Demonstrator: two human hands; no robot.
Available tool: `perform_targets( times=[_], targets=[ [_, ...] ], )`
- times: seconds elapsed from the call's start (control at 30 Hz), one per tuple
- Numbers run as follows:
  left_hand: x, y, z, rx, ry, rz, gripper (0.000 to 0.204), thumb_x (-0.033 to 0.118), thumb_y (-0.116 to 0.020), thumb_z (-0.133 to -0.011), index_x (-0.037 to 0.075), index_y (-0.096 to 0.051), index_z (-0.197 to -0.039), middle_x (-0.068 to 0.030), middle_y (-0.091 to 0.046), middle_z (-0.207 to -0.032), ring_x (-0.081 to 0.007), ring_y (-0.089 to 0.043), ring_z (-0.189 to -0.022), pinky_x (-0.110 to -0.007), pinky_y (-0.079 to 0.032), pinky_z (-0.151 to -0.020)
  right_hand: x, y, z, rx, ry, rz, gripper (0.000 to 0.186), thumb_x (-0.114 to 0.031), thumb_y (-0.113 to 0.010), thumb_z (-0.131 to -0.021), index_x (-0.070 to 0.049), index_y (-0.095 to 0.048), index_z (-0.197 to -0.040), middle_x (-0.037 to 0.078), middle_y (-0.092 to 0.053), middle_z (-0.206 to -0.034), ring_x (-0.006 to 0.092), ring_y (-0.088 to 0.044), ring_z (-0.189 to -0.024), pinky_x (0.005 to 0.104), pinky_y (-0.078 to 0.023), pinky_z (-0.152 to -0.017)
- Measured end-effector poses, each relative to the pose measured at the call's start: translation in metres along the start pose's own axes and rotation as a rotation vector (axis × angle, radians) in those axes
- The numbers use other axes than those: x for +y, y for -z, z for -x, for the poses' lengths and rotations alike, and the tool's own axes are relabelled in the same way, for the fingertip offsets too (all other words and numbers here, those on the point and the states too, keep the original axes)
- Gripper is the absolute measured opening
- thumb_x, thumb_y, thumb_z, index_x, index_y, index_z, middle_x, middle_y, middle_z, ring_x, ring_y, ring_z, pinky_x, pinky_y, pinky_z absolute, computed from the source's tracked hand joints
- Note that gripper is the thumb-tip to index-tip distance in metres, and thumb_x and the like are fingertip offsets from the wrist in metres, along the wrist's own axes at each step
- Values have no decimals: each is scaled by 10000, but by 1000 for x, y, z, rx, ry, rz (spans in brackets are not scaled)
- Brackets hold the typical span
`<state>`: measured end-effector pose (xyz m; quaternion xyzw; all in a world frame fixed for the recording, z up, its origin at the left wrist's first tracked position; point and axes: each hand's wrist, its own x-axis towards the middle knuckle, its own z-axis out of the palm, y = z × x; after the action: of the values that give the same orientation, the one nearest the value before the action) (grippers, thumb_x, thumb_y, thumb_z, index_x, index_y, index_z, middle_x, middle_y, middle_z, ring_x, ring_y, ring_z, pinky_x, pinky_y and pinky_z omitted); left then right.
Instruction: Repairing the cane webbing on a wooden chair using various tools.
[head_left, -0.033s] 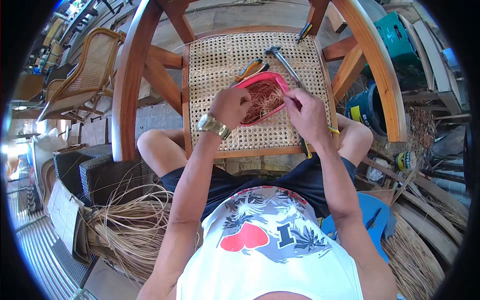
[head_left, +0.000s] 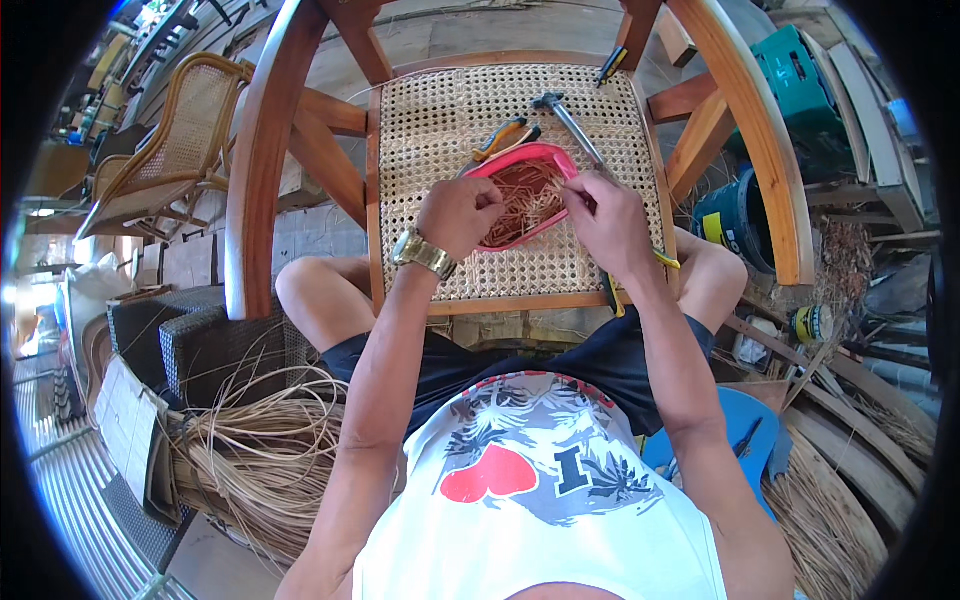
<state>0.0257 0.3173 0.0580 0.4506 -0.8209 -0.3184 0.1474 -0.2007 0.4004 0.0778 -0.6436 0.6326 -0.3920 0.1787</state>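
A pink-red open container (head_left: 528, 153) sits on the woven cane seat (head_left: 430, 110) of a wooden chair. Thin pale cane pieces (head_left: 522, 207) lie loosely inside it. My left hand (head_left: 457, 220), below a gold watch, is closed with its fingertips bent together over the container's left side; what they hold, if anything, is too small to make out. At the right rim, my right hand (head_left: 612, 220) is closed too, thumb and fingers pinched beside the cane pieces. Whatever is in that pinch is hidden. Behind the container lie pliers (head_left: 502, 138) and a hammer (head_left: 567, 125).
A yellow-black handle (head_left: 612, 296) pokes out under my right forearm; another small tool (head_left: 610, 66) rests at the seat's far right corner. Chair arms (head_left: 262, 170) rise on both sides. Coiled cane (head_left: 265, 440) lies lower left, a dark bucket (head_left: 738, 220) right.
My right hand has shifted and turned slightly at the container's right side. My left hand, the container and the tools keep almost the same places.
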Motion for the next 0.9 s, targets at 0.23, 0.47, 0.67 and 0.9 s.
perform_targets(
  times=[0.23,0.47,0.67,0.9],
  targets=[
    [1,4,20,95,196,425,172,172,-751,-908,13,-766,-971,-76,-754,-763,-105,-677,-639,-272,-530,-593,-6,-22,-19,-46,-100,-85,129,-103,-698,-932,-54,-737,-1046,164,-734,-856,293,-724,-757,354,-558,-711],
    [13,1,32,-21,389,1279,192,156,-723,-960,-15,-723,-1047,-51,-763,-885,-103,-688,-709,-230,-535,-631,-12,-25,4,-246,-374,-621,190,-119,-692,-979,11,-726,-1113,45,-738,-962,84,-645,-849,258,-536,-770],
    [-3,16,18,206,134,300,191,181,-737,-917,32,-761,-1034,-64,-764,-828,-114,-710,-727,-278,-554,-674,-8,-9,-6,-268,-227,-104,178,-131,-703,-921,-49,-753,-1071,178,-748,-1033,294,-743,-940,391,-576,-824],
    [-1,18,17,249,120,215,229,165,-727,-920,38,-757,-1108,-39,-758,-829,-68,-672,-696,-246,-524,-632,-2,-42,-43,-531,106,327,165,-155,-697,-899,-53,-735,-1022,173,-734,-1028,329,-711,-1014,478,-554,-902]
  ],
)
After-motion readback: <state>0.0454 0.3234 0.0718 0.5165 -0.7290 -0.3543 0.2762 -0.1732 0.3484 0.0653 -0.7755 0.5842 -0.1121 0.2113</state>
